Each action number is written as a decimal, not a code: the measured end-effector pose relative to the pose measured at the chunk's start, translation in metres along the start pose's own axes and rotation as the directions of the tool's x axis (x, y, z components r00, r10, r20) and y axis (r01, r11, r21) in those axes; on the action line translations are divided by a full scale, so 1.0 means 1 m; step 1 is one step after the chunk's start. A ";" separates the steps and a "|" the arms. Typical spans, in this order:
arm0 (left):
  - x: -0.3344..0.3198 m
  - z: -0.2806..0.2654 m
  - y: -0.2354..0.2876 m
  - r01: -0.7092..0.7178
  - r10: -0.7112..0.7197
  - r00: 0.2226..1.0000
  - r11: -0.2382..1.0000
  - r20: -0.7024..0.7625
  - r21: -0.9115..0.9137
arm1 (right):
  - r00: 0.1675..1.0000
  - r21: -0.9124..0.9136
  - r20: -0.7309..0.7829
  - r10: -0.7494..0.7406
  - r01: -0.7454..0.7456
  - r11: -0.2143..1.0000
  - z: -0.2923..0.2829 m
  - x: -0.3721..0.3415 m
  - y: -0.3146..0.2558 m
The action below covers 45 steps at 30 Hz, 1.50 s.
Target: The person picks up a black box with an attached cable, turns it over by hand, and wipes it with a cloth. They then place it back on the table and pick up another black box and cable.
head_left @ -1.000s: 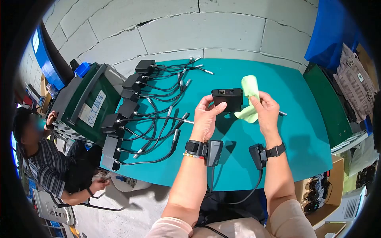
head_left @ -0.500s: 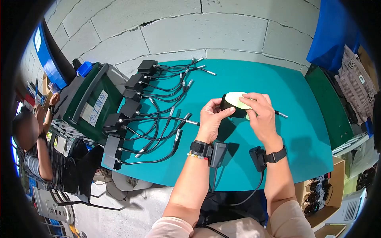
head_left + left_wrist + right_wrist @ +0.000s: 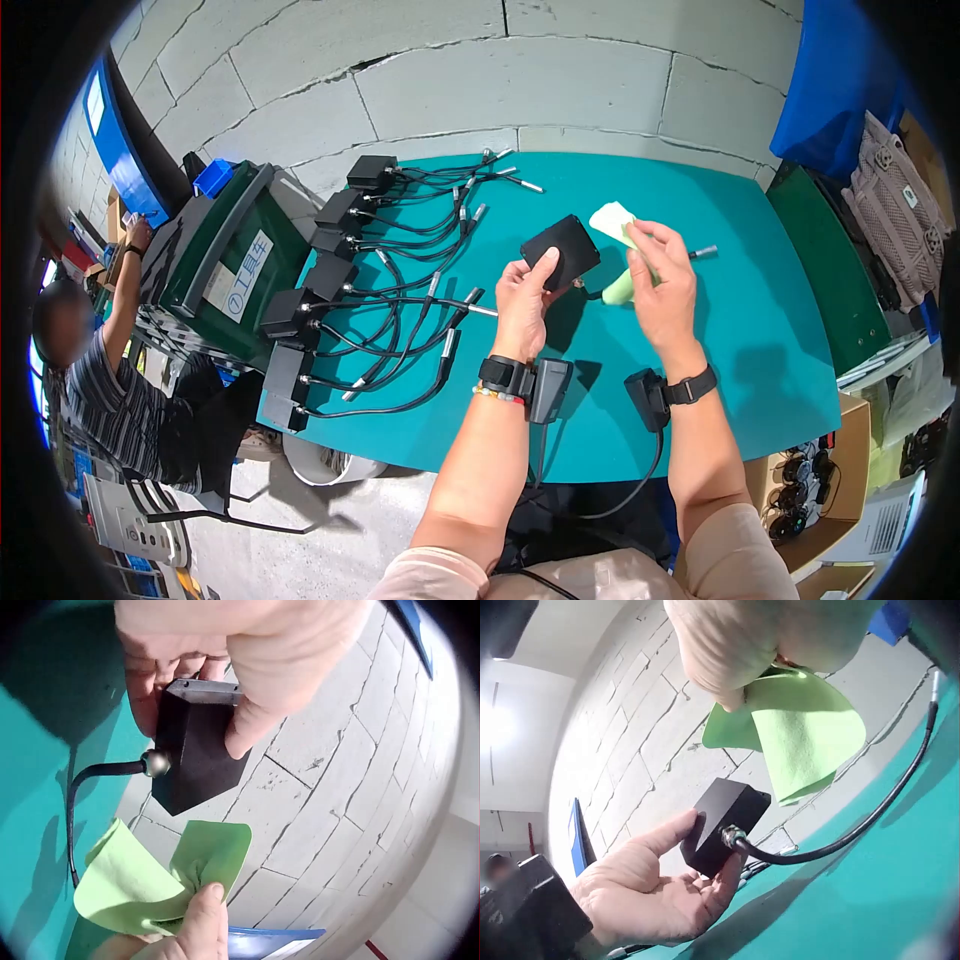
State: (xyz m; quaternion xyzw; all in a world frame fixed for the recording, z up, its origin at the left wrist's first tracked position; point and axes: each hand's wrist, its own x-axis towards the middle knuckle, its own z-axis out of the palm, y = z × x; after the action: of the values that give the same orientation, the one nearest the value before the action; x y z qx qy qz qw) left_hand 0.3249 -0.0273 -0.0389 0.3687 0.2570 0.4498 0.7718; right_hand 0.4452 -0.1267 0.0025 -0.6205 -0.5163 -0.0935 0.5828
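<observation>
Black box (image 3: 561, 253), centre of the head view: matte, flat-faced, tilted, with a silver round connector (image 3: 733, 836) on one side and a black cable (image 3: 840, 845) ending in a silver tip. Left hand (image 3: 521, 308): thumb on one face, fingers behind, gripping the box above the green table (image 3: 760, 300). Right hand (image 3: 664, 287): pinches a folded pale green cloth (image 3: 622, 286), just apart from the box. Partly hidden: the box's gripped side, by fingers; the cable's middle, by cloth and right hand in the head view.

Bright light, glare at the right wrist view's left, soft table shadows, edges apparently fisheye-warped.
</observation>
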 end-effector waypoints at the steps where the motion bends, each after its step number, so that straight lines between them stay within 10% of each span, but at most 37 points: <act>1: 0.001 0.000 0.000 -0.001 0.001 1.000 1.000 0.001 0.000 | 0.999 0.033 0.046 -0.026 0.024 0.999 0.003 -0.001 -0.004; 7: 0.002 0.000 0.000 0.038 -0.033 0.994 0.998 0.105 -0.043 | 0.923 -0.103 0.307 -0.231 0.274 0.956 0.005 -0.005 -0.006; 13: 0.002 -0.002 -0.002 0.052 -0.053 0.992 0.999 0.112 0.007 | 0.900 -0.015 0.424 -0.103 0.120 0.993 -0.001 -0.005 -0.001; 22: 0.000 0.002 0.005 0.072 -0.052 0.988 0.989 0.148 -0.131 | 0.955 0.417 0.079 0.285 -0.292 0.861 -0.006 0.004 0.015; 29: -0.001 0.001 0.005 0.148 -0.105 0.975 0.965 0.198 -0.218 | 0.952 0.581 0.272 0.139 -0.277 0.765 0.004 -0.004 -0.001; 34: 0.003 -0.005 0.001 0.139 -0.089 0.950 0.979 0.300 -0.150 | 0.947 0.270 0.321 -0.011 -0.080 0.959 0.003 -0.006 -0.017; 45: -0.006 0.006 0.006 0.108 -0.083 0.978 0.986 0.189 -0.127 | 0.859 0.139 0.480 -0.178 0.126 0.982 0.008 -0.012 -0.023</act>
State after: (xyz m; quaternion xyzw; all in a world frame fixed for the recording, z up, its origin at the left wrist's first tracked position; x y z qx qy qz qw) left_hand 0.3238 -0.0324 -0.0298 0.3423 0.1708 0.3929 0.8363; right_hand 0.4183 -0.1311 0.0055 -0.5503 -0.6985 0.0480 0.4549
